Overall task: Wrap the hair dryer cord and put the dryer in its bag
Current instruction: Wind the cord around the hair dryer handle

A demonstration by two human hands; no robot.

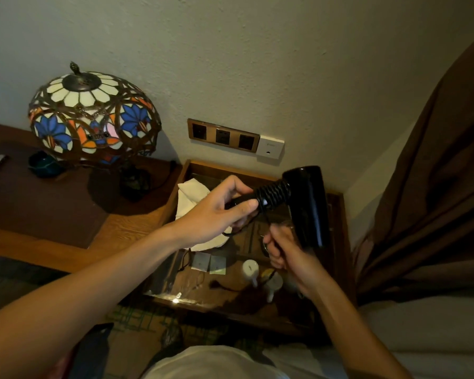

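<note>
The hair dryer (307, 203) is glossy black, held in the air above a glass-topped tabletop (337, 214) near the wall; its barrel runs from far to near at the right, its handle points left; the cord (272, 196) is black and coiled in tight, even turns around the handle next to the barrel; a loose length of it hangs from the handle's left end and loops down below, partly hidden and blurred; the bag (195, 206) is cream cloth, limp and crumpled, lying on the left part of the tabletop, below and left of the dryer, largely hidden from view.
</note>
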